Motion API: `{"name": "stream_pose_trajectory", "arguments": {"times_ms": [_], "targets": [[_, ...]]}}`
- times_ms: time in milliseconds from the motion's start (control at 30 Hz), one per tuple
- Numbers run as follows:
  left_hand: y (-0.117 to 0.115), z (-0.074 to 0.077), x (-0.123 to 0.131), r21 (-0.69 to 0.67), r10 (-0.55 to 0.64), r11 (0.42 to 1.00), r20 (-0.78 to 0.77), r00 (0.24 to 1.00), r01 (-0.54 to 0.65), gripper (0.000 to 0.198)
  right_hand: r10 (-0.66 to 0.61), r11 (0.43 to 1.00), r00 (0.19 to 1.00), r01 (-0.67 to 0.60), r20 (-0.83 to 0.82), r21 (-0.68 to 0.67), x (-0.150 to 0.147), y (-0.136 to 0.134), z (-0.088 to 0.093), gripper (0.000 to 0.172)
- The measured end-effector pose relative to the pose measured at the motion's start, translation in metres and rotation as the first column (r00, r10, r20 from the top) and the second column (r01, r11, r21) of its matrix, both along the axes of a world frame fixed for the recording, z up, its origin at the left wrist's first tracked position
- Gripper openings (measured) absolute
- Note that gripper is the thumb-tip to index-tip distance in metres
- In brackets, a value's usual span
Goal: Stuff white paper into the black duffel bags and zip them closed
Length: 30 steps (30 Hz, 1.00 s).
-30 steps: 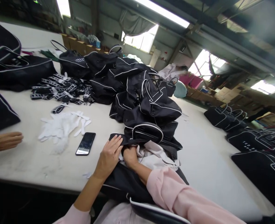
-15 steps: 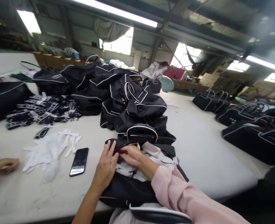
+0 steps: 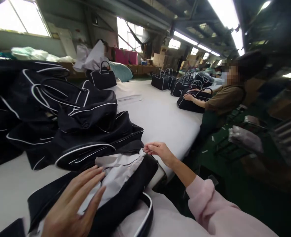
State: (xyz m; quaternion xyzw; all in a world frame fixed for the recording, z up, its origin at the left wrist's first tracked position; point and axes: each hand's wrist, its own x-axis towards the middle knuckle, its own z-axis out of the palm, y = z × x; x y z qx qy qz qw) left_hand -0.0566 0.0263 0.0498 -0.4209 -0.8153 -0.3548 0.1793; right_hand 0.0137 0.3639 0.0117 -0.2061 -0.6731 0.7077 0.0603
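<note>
Before me a dark bag with white piping gapes at the top, and its pale grey lining shows, crumpled. My left hand is over the bag's left part, fingers stretched out, with nothing gripped. At the bag's far right end my right hand has its fingertips pinched together on a corner of the lining. A handle with white edging hangs on the near side against my clothing.
Dark bags are heaped at the left on the pale table. Several finished-looking bags stand along its far right side. A co-worker there has both hands on one bag; another person is at the back.
My view has swung to the right. My right hand has moved from inside the bag's left part to its right end. The left hand has left the bag's far edge and spread open.
</note>
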Motion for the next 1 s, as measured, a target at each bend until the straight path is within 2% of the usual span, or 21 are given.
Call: {"name": "stream_pose_trajectory", "arguments": {"times_ms": [33,67,100,133,200,267,333,400,467,533,600,633,667,733,767,833,900,1000], "targets": [[0.03,0.009,0.001,-0.05,-0.116,0.992,-0.073,0.991,0.113,0.037,-0.107,0.992,0.994,0.105,0.022,0.064,-0.001,0.013,-0.015,0.036],[0.057,0.013,0.001,-0.09,-0.188,0.98,-0.126,0.974,0.177,0.037,-0.172,0.979,0.984,0.165,0.05,0.118,-0.001,0.024,-0.029,0.033],[0.082,0.012,-0.001,-0.146,-0.271,0.958,-0.175,0.946,0.247,0.037,-0.208,0.969,0.975,0.194,0.08,0.154,-0.001,0.031,-0.043,0.031],[0.103,0.006,-0.004,-0.224,-0.358,0.923,-0.2,0.912,0.313,0.038,-0.222,0.965,0.969,0.203,0.108,0.168,0.0,0.036,-0.056,0.029],[0.133,-0.018,-0.013,-0.36,-0.466,0.85,-0.176,0.867,0.383,0.038,-0.211,0.969,0.965,0.185,0.155,0.167,0.002,0.038,-0.077,0.028],[0.148,-0.047,-0.023,-0.463,-0.494,0.784,-0.061,0.867,0.413,0.04,-0.171,0.977,0.968,0.143,0.182,0.155,0.005,0.035,-0.092,0.029],[0.153,-0.068,-0.03,-0.507,-0.445,0.751,0.087,0.892,0.424,0.044,-0.129,0.984,0.976,0.104,0.175,0.142,0.008,0.032,-0.1,0.033],[0.156,-0.073,-0.031,-0.525,-0.37,0.731,0.232,0.899,0.436,0.046,-0.093,0.989,0.984,0.073,0.152,0.132,0.012,0.033,-0.106,0.039],[0.163,-0.066,-0.03,-0.579,-0.257,0.7,0.342,0.904,0.418,0.047,-0.047,0.99,0.993,0.032,0.106,0.14,0.015,0.038,-0.11,0.044],[0.175,-0.054,-0.028,-0.674,-0.139,0.631,0.388,0.911,0.383,0.047,0.029,0.983,0.999,-0.036,0.04,0.18,0.015,0.045,-0.114,0.043],[0.19,-0.045,-0.027,-0.733,-0.085,0.567,0.4,0.913,0.374,0.044,0.113,0.966,0.994,-0.108,-0.007,0.236,0.012,0.051,-0.119,0.043],[0.197,-0.043,-0.027,-0.735,-0.077,0.554,0.422,0.903,0.39,0.041,0.148,0.956,0.989,-0.141,-0.01,0.256,0.009,0.054,-0.121,0.043],[0.202,-0.043,-0.028,-0.719,-0.066,0.556,0.461,0.885,0.416,0.037,0.171,0.949,0.985,-0.165,0.0,0.27,0.005,0.057,-0.122,0.043],[0.206,-0.045,-0.03,-0.65,-0.027,0.598,0.569,0.822,0.469,0.024,0.197,0.948,0.98,-0.197,0.025,0.25,-0.003,0.062,-0.124,0.044],[0.206,-0.047,-0.03,-0.612,-0.006,0.623,0.619,0.786,0.487,0.02,0.21,0.957,0.977,-0.211,0.029,0.2,-0.007,0.064,-0.124,0.044],[0.203,-0.05,-0.03,-0.566,0.014,0.661,0.666,0.746,0.493,0.029,0.237,0.969,0.971,-0.237,0.015,0.067,-0.015,0.068,-0.124,0.043],[0.199,-0.052,-0.028,-0.569,0.016,0.669,0.655,0.755,0.479,0.033,0.263,0.964,0.965,-0.264,-0.009,-0.028,-0.019,0.07,-0.121,0.036],[0.199,-0.051,-0.022,-0.629,0.036,0.643,0.594,0.804,0.437,0.032,0.283,0.959,0.959,-0.283,-0.014,0.001,-0.021,0.076,-0.112,0.018]]}}
